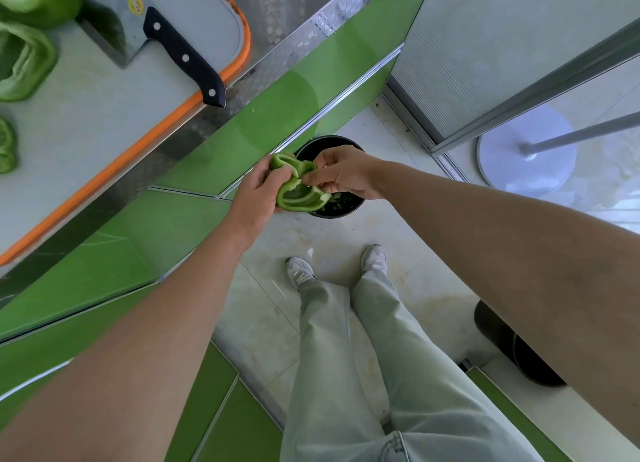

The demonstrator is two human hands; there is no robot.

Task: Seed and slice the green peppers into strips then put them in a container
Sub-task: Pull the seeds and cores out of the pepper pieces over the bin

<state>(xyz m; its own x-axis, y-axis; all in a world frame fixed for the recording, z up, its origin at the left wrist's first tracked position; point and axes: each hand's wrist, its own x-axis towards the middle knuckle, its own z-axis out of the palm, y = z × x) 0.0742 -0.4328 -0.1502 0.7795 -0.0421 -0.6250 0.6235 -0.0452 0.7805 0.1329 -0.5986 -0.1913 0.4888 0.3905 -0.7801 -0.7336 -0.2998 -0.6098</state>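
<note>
Cut pepper pieces [24,59] lie at the left edge of the orange-rimmed cutting board [86,115]. The cleaver [156,35] rests by the board's right edge, its handle overhanging the rim. Left hand [258,198] has its fingers curled round a pepper half [298,191], held above the black bin [325,142] on the floor. Right hand [346,174] has its fingertips together, pinching the half's inner edge.

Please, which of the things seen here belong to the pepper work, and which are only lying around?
Job: pepper half, gripped by left hand, right hand pinching its inside; black bin under it; cleaver and pepper pieces on the cutting board.
Lying about: white round stand base; dark object on the floor.
</note>
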